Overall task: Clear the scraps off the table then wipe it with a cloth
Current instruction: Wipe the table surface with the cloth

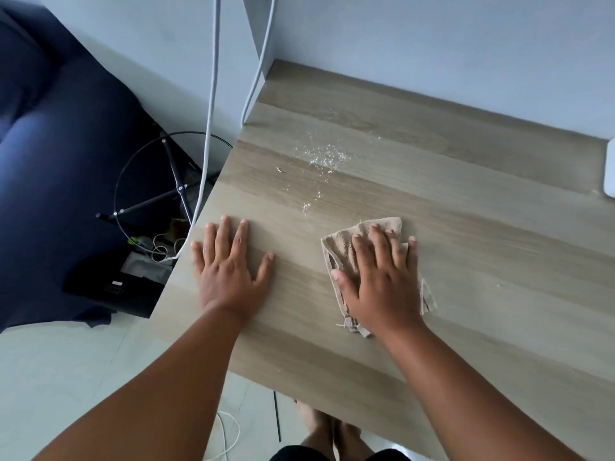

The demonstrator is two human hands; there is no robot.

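Note:
A wooden table (466, 227) fills the right half of the view. My right hand (379, 277) lies flat, fingers spread, pressing a folded beige cloth (342, 242) onto the tabletop. My left hand (229, 271) rests flat and empty on the wood near the table's left edge, fingers apart. Beyond the cloth, small white crumbs and droplets (324, 158) are scattered across the boards, with a few stray scraps (306, 207) closer to the cloth.
A white object (609, 171) pokes in at the table's right edge. Two white cables (209, 128) hang down along the table's left side. A dark blue sofa (50, 161), a round black wire frame (159, 194) and a black box (113, 287) stand on the floor at left.

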